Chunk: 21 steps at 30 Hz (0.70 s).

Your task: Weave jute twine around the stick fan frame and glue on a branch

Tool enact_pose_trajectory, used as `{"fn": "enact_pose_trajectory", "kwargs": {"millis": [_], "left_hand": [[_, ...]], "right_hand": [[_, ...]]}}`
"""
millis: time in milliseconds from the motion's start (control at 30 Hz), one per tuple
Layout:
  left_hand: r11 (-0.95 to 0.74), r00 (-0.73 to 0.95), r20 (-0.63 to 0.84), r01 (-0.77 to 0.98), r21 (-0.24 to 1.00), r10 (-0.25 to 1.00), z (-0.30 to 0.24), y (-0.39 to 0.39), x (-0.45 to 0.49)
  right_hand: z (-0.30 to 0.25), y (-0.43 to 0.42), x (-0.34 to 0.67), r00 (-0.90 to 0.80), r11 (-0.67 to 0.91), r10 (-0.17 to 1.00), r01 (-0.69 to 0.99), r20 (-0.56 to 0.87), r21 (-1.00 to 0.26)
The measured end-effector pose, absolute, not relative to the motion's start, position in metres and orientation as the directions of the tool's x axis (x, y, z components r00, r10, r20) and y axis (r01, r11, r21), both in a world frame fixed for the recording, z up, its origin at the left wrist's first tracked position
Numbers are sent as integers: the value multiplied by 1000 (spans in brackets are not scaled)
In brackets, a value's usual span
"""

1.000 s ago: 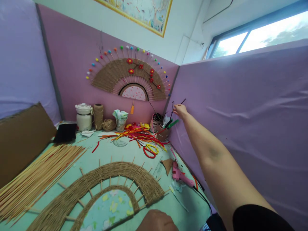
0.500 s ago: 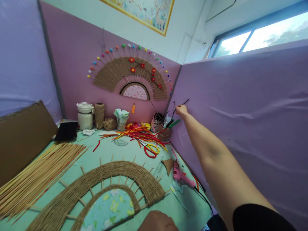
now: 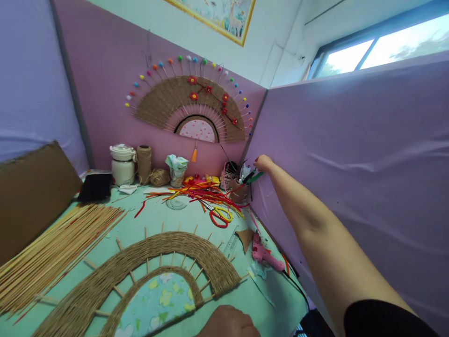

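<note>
My right hand [image 3: 264, 163] reaches far out to the back right corner, just above a brown cup of tools [image 3: 241, 189] by the purple partition. Its fingers are curled; what they hold is hidden. My left hand [image 3: 228, 323] shows only as a rounded back at the bottom edge, next to the lower rim of a half-woven jute fan arch [image 3: 168, 245] lying on the green table [image 3: 154, 220]. Its fingers are out of sight. The arch frames a floral paper panel [image 3: 159, 299].
A bundle of bamboo sticks [image 3: 52, 252] lies at the left. Red and yellow strips and scissors [image 3: 219, 217] sit mid-table; a pink glue gun [image 3: 263, 255] lies near the right partition. A jar [image 3: 122, 166], twine spools [image 3: 143, 164] and a finished fan [image 3: 191, 110] line the back wall.
My right hand has dropped a little toward the cup, and the thin black stem that stuck up from its fingers no longer shows. The left hand has stayed put.
</note>
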<state>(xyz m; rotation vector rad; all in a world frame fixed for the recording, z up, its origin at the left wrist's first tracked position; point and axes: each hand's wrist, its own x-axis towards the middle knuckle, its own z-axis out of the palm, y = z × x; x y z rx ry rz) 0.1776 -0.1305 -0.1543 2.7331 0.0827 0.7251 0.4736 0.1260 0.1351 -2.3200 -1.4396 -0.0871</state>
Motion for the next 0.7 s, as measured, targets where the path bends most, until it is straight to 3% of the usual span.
{"fn": "enact_pose_trajectory", "kwargs": {"millis": [67,267,533,700], "left_hand": [[-950,886,444,-15,313,132,-154,-131,177],[-944,917,377,-3,329,128,-155,-132,175],[-946,925,358,0,324,123,-159,-133,173],[-952,920,373,0,305,120,-159,-132,172]], "right_hand": [[138,129,472,487,-439,820,872,300,-215],[138,120,469,527,-494,690,844,496,-211],[141,115,475,496,-471,570,851,656,-233],[158,114,480,504,-448,542,850,672,-276]]}}
